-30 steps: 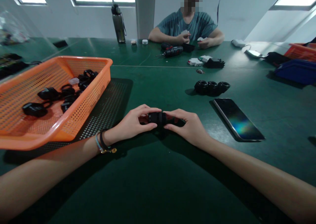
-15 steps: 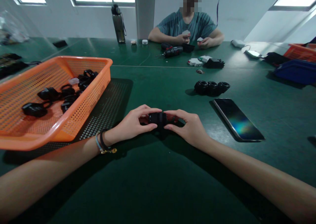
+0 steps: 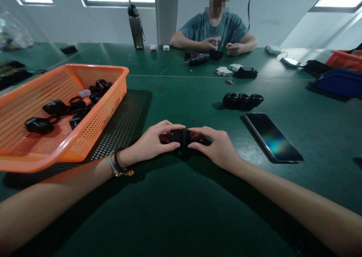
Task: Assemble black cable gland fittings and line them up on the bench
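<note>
Between my two hands, low over the green table (image 3: 181, 196), is a small black cylindrical part (image 3: 180, 137) with a raised band near its right end. My left hand (image 3: 158, 138) pinches its left end between thumb and fingers. On the right end, my right hand (image 3: 213, 142) grips with thumb and index finger. The part's underside and its exact kind are hard to make out against the dark shadow. Several black parts with rings (image 3: 55, 108) lie in the orange basket (image 3: 93, 140) to my left.
A row of black round parts (image 3: 243, 100) and a phone (image 3: 273, 136) lie to the right. Farther back are a cordless drill (image 3: 198, 59), a water bottle (image 3: 136, 28) and a blue bin (image 3: 339, 82). Across the table sits a person (image 3: 216, 32) holding small pale pieces.
My hands and the black part stay almost in place; the part's band looks slightly turned. The person opposite has shifted their hands a little.
</note>
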Demonstrator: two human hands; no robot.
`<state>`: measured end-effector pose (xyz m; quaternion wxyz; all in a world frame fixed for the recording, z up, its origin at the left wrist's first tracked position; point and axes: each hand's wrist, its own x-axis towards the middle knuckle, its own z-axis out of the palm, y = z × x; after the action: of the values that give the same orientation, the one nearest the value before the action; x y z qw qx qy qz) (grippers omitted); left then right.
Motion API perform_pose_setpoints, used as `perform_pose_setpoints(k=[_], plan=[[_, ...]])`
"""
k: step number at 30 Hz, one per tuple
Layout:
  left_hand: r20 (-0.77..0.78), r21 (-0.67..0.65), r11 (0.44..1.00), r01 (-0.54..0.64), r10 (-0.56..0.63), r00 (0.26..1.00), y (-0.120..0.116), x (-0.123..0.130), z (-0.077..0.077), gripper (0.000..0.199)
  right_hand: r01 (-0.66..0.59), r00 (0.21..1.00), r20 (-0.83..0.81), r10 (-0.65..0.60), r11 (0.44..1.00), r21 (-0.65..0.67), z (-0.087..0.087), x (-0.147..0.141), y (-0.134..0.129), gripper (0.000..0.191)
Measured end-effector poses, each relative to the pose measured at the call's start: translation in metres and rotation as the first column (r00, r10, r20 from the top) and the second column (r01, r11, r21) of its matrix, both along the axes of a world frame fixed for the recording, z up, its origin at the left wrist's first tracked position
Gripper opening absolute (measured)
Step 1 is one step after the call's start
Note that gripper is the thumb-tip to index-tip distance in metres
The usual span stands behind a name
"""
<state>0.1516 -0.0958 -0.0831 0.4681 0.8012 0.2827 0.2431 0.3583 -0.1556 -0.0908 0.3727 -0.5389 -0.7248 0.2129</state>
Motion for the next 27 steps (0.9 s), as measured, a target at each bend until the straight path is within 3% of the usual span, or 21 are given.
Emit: perform_pose_setpoints(k=[27], plan=[[0.002, -0.017, 1.000, 0.004, -0.004, 1.000, 0.0008, 0.0006, -0.0012, 0.039, 0.008, 1.000, 0.027, -0.008, 1.000, 0.027, 0.0010, -0.0013, -0.0011, 0.031]])
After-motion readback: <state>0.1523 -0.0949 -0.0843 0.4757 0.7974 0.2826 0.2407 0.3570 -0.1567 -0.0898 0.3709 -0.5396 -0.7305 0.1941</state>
